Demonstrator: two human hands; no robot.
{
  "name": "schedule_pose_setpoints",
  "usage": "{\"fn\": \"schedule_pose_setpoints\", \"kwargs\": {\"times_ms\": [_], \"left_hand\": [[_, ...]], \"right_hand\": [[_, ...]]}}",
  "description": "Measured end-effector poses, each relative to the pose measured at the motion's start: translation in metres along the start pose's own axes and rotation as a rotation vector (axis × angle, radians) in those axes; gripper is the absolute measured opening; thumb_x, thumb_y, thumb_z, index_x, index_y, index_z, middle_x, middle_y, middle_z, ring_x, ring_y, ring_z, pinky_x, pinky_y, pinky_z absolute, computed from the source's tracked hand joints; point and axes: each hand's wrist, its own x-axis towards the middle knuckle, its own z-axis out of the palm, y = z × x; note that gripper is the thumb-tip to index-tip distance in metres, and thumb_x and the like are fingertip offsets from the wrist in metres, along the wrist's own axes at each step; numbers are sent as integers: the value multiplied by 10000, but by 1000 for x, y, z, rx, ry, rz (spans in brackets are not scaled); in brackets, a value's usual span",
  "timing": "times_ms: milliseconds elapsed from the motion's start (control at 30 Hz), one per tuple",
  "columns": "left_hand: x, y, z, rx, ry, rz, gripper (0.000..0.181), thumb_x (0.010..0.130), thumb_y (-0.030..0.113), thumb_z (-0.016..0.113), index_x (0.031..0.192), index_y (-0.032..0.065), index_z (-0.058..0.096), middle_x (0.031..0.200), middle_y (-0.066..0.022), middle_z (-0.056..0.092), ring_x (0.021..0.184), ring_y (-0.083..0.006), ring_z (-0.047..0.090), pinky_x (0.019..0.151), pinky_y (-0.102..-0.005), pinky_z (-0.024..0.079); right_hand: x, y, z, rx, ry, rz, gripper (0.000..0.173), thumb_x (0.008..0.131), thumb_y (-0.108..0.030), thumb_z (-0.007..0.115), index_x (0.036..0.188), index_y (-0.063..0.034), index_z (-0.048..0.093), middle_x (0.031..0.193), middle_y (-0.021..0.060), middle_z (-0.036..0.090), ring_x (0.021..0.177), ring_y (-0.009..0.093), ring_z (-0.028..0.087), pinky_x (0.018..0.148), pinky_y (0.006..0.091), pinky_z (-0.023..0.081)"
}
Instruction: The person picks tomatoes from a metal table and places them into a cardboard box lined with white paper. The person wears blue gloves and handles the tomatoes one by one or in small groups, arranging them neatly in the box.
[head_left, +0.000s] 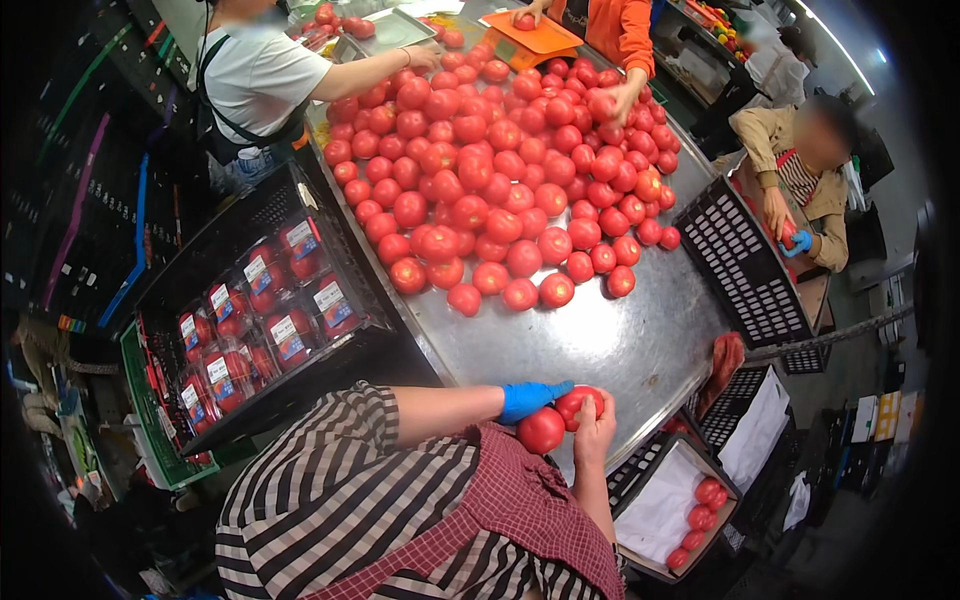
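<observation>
My left hand (529, 401), in a blue glove, is near the steel table's front edge. It holds a red tomato (540, 432) low against the palm, and its fingertips reach a second tomato (577, 406). That second one is gripped by my bare right hand (595, 426), thumb and fingers around its right side. Beyond my hands, a large heap of loose tomatoes (472, 172) covers the far part of the steel table (517, 360). The gloved palm is partly hidden behind the tomatoes.
At left, a black crate (300, 375) holds labelled clear packs of tomatoes (289, 341). A paper-lined crate (675, 450) with several tomatoes stands at lower right. Another black crate (742, 262) is beside a co-worker (802, 180). Two more people reach into the heap near an orange scale (529, 41).
</observation>
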Motion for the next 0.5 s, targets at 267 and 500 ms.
{"fn": "schedule_pose_setpoints", "kwargs": {"times_ms": [267, 500], "left_hand": [[-18, 9, -9, -214, -27, 101, 637, 885, 536, 589, 1338, 100, 491, 1248, -98, 565, 1054, -174, 566, 912, -332, 484], [-16, 10, -26, -314, -84, 30, 643, 824, 537, 673, 1271, 101, 518, 1129, -84, 614, 896, -181, 627, 763, -362, 549]], "right_hand": [[12, 14, 11, 121, 14, -69, 331, 1020, -220, 391, 1091, 26, 601, 960, 72, 633, 885, 158, 581, 832, 304, 471], [14, 9, 16, 170, -18, 90, 326, 1015, -265, 409, 1128, -21, 592, 886, 33, 609, 648, 74, 517, 534, 222, 422]]}}
